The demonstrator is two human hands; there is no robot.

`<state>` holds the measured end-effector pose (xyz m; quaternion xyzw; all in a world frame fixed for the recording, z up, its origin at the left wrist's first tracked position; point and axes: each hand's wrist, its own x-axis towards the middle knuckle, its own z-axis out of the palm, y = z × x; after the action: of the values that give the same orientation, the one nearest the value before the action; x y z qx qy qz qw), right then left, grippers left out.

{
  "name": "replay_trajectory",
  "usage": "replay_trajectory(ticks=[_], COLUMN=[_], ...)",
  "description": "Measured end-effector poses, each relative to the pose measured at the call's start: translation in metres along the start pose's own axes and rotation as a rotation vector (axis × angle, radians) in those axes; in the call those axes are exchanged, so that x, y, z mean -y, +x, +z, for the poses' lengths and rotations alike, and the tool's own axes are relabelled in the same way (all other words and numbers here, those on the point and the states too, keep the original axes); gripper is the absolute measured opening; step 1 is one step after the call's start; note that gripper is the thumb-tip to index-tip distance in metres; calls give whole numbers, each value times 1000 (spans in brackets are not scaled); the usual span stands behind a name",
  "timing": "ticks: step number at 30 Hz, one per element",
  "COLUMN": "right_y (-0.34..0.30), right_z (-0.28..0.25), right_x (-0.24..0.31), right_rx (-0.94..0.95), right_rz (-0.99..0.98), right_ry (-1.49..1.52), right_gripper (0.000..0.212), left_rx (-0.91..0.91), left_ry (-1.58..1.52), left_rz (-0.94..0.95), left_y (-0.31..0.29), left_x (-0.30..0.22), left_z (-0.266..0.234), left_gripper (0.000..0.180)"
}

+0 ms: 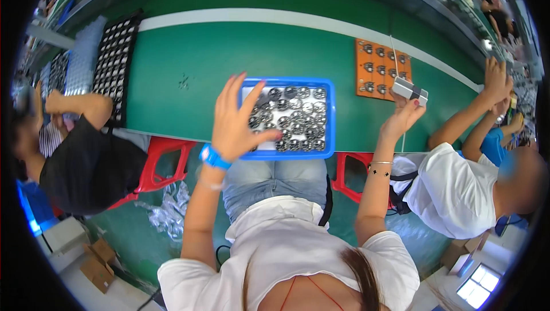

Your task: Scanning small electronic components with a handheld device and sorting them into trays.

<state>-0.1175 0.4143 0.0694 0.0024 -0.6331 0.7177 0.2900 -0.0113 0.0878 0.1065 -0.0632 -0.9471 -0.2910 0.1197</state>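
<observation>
My left hand is open, its fingers spread, over the left edge of a blue-rimmed tray. Whether it touches the rim I cannot tell. Many round, shiny metal parts lie on the white bottom of that tray, some of them hidden by my thumb and fingers. To the right, my right hand is closed around a small silver-grey box-shaped tool with a thin white cord going up from it. The tool covers the lower right corner of an orange board, which carries rows of small metal parts.
On the table's left side stands a black gridded tray of small pieces. Tiny dark bits lie on the green tabletop. Co-workers sit at both sides, arms on the table. Below are red stools and crumpled clear plastic.
</observation>
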Motion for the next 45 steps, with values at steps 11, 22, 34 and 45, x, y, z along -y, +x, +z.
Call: replay_trajectory(ticks=[11, 22, 34, 45], right_y=[63, 59, 75, 92], right_z=[-47, -44, -47, 31], right_x=[-56, -71, -72, -92], right_rx=[-343, -331, -309, 285], right_rz=[-208, -53, -12, 103], right_ry=[-568, -655, -505, -111], right_gripper=[36, 43, 40, 39], left_rx=[-81, -82, -109, 652], left_ry=[27, -25, -74, -618], left_rz=[-24, 78, 522, 520], left_y=[-9, 199, 317, 305], left_x=[12, 92, 61, 1], left_z=[48, 65, 106, 167], left_gripper=[102, 109, 71, 25])
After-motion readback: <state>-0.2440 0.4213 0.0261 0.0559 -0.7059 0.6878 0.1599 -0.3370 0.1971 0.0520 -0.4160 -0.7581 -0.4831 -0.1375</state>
